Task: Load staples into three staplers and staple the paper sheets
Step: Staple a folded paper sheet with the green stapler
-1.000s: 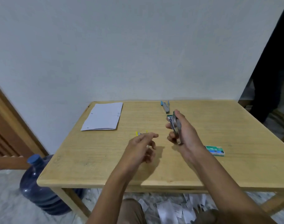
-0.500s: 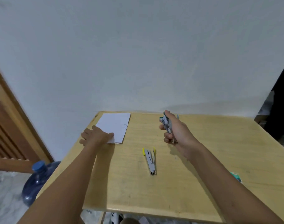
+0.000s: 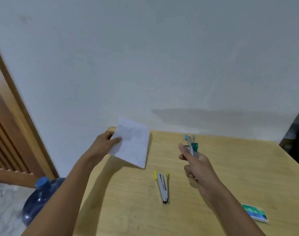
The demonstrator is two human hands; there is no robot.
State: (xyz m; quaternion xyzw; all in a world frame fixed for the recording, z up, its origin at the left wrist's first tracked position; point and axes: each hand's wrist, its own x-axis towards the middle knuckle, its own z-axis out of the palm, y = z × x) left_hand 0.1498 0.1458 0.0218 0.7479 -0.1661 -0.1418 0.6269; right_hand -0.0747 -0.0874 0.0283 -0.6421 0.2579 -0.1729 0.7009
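Observation:
My left hand [image 3: 105, 143] pinches the near left edge of the white paper sheets [image 3: 133, 142] and holds them lifted and tilted above the table's far left corner. In my right hand [image 3: 196, 162] is a green-tipped metal stapler [image 3: 194, 149], pointing away from me. A yellow-tipped stapler [image 3: 162, 186] lies spread apart on the wooden table [image 3: 128, 210] between my arms. Just beyond my right hand, by the wall, lies a blue-tipped stapler [image 3: 188, 138]. A green staple box [image 3: 255, 213] rests at the right, near my right forearm.
The table stands against a white wall. A blue water jug [image 3: 39, 196] sits on the floor at the table's left, beside a wooden door frame [image 3: 17, 103]. A dark doorway opens at the far right.
My left hand reached to the paper sheets at the far left and has lifted them off the table. My right hand still holds the green-tipped stapler. The view shifted left.

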